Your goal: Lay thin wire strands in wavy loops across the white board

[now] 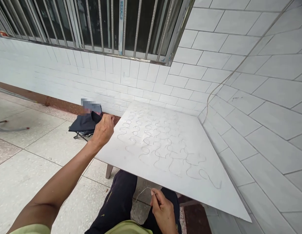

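Note:
My right hand (163,211) is low in front of me, above my lap, with thumb and forefinger pinched on a thin pale strand (142,192). The strand curves out to the left below the board's near edge; whether it is thread or wire I cannot tell. My left hand (104,130) is raised at the left edge of the white board (209,198), its fingers pinched together. What they hold, if anything, is too small to make out. Many thin wavy dark lines (169,141) cover the board in rows, either fine strands or drawn marks.
A dark folding stool (84,125) with items on it stands left of the board. White tiled wall (207,70) borders the board behind and at right, with a cable (232,74) running down it. A barred window (104,26) is above. My knees are under the near edge.

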`<state>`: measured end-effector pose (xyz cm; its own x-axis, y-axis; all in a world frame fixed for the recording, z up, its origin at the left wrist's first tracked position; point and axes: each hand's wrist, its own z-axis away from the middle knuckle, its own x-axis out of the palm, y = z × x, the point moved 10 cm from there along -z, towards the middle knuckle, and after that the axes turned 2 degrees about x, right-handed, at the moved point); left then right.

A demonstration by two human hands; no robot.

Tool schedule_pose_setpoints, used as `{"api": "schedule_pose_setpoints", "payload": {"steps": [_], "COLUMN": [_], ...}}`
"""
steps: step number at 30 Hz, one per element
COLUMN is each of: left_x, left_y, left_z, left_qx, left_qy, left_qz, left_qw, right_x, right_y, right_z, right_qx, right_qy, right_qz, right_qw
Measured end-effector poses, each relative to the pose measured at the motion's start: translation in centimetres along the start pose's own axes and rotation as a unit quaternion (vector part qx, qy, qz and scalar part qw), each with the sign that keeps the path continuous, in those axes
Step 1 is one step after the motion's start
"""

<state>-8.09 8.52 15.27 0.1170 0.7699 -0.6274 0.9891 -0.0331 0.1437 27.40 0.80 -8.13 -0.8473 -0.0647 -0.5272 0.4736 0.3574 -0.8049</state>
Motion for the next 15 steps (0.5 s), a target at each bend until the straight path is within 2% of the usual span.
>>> {"api": "schedule_pose_setpoints", "payload": {"steps": [4, 7, 12, 15], "left_x": [-0.8, 0.7, 7.6, 11.2], "left_y": [0.5, 0.2, -1.7, -2.9], "left_z": [0.0, 1.5, 6.1, 8.5], "left_qx": [0.008, -0.010, -0.064, -0.087], "left_qy": [0.000, -0.042, -0.207, -0.265], "left_qz": [0.015, 0.017, -0.008, -0.025], "left_qw": [1.000, 0.999, 0.976, 0.960], "right_x": [-0.4, -0.6, -1.0, -1.1], "right_y": [-0.1, -0.6, -0.5, 0.1], "right_z": [0.2, 0.3, 0.7, 1.1], "right_qx": [0.003, 0.007, 0.026, 0.039], "right_qy": [0.004, -0.001, -0.008, -0.009], "right_qz": [0.016, 0.026, 0.023, 0.023], "right_qw": [1.000, 1.000, 0.999, 0.999]}}
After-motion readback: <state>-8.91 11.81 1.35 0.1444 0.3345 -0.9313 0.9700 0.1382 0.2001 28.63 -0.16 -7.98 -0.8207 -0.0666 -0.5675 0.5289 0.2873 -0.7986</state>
